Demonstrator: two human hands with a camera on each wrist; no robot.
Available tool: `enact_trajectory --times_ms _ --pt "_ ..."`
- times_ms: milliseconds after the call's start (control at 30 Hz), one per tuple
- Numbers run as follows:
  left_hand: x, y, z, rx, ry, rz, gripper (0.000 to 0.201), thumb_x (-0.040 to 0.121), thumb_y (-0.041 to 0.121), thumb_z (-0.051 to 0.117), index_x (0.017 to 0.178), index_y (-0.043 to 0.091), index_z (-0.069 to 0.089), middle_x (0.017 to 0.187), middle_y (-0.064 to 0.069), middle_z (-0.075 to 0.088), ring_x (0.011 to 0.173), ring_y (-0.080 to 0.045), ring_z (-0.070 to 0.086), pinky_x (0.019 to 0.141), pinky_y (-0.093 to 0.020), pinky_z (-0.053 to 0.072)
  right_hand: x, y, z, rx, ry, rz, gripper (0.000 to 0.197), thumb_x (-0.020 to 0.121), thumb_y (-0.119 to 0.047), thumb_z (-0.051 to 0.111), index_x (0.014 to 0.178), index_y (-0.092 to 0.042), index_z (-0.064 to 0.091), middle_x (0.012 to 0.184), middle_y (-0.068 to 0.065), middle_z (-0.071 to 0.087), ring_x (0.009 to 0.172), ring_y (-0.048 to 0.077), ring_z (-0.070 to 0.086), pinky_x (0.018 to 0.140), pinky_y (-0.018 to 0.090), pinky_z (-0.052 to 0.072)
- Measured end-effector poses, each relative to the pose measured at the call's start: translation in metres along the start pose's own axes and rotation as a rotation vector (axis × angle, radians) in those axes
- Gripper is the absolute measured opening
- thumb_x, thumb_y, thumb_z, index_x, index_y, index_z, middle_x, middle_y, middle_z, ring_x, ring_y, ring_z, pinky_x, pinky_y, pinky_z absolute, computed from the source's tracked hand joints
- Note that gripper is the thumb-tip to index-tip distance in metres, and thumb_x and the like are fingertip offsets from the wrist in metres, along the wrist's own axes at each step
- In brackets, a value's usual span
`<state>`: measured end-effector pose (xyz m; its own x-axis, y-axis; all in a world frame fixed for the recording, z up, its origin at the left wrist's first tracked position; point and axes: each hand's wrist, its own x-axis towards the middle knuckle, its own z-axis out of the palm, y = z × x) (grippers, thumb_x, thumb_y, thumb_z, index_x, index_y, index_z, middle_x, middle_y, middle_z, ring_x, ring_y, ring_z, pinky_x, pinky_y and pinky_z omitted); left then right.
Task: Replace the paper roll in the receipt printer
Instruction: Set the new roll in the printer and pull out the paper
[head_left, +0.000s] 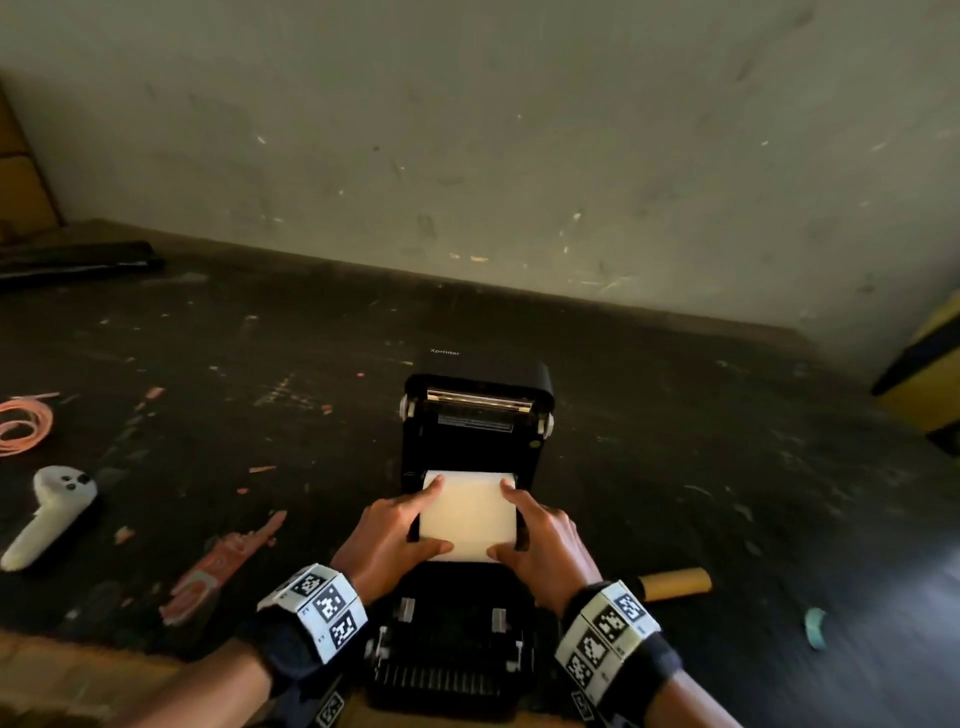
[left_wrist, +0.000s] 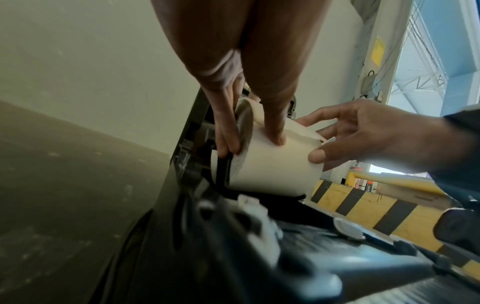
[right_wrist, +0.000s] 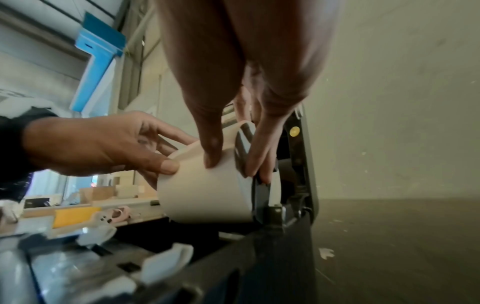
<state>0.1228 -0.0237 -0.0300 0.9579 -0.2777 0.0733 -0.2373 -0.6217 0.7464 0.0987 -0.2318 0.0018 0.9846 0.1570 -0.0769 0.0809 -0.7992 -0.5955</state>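
The black receipt printer (head_left: 478, 415) stands on the dark table with its lid tipped up and back. A white paper roll (head_left: 467, 514) sits low in the open bay, lying crosswise. My left hand (head_left: 427, 514) grips its left end and my right hand (head_left: 519, 519) grips its right end. In the left wrist view the left hand (left_wrist: 249, 144) has its thumb on the roll (left_wrist: 275, 172) and its fingers down the end face. The right wrist view shows the right hand (right_wrist: 236, 166) holding the roll (right_wrist: 202, 195) the same way. A loose paper tail (left_wrist: 311, 132) lifts off the top.
A brown cardboard core (head_left: 675, 583) lies right of the printer, with a teal scrap (head_left: 815, 626) beyond it. At the left are a white controller (head_left: 49, 514), a coiled orange cord (head_left: 21, 423) and a pink wrapper (head_left: 223, 566). A yellow-black barrier (head_left: 924, 379) stands at the right.
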Motion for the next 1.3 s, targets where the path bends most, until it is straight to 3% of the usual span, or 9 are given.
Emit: enact_trajectory --times_ms 233,533,867,1300 --pt "0.003 -0.013 0.01 0.063 -0.017 0.003 0.077 0.076 0.031 0.072 0.14 0.02 0.032 0.13 -0.013 0.056 0.114 -0.02 0.055 0.098 -0.03 0.044 0.006 0.007 0.016 -0.008 0.06 0.029 0.061 0.084 -0.026 0.067 0.139 -0.024 0.039 0.129 0.009 0.057 0.117 0.023 0.055 0.094 0.028 0.044" --pt "0.002 -0.015 0.002 0.091 -0.101 0.081 0.075 0.079 0.031 0.069 0.141 0.02 0.028 0.138 -0.011 0.05 0.121 -0.019 0.05 0.102 -0.025 0.039 -0.003 0.014 0.031 0.023 0.143 -0.006 0.061 0.082 -0.027 0.069 0.137 -0.023 0.042 0.13 0.004 0.059 0.113 0.015 0.058 0.095 0.025 0.049" --pt "0.007 -0.013 0.003 0.06 -0.051 0.093 0.075 0.077 0.027 0.073 0.14 0.021 0.032 0.136 -0.01 0.052 0.118 -0.018 0.052 0.1 -0.029 0.043 0.001 0.015 0.029 0.009 0.199 -0.02 0.059 0.082 -0.026 0.069 0.136 -0.023 0.044 0.126 0.003 0.061 0.109 0.013 0.06 0.086 0.014 0.044" --pt "-0.003 -0.025 0.008 0.094 -0.062 0.094 0.075 0.077 0.032 0.071 0.14 0.024 0.031 0.138 -0.009 0.049 0.117 -0.02 0.053 0.102 -0.033 0.043 -0.01 0.013 0.037 0.001 0.213 -0.035 0.053 0.083 -0.024 0.068 0.132 -0.021 0.049 0.124 0.003 0.062 0.106 0.014 0.062 0.083 0.011 0.042"
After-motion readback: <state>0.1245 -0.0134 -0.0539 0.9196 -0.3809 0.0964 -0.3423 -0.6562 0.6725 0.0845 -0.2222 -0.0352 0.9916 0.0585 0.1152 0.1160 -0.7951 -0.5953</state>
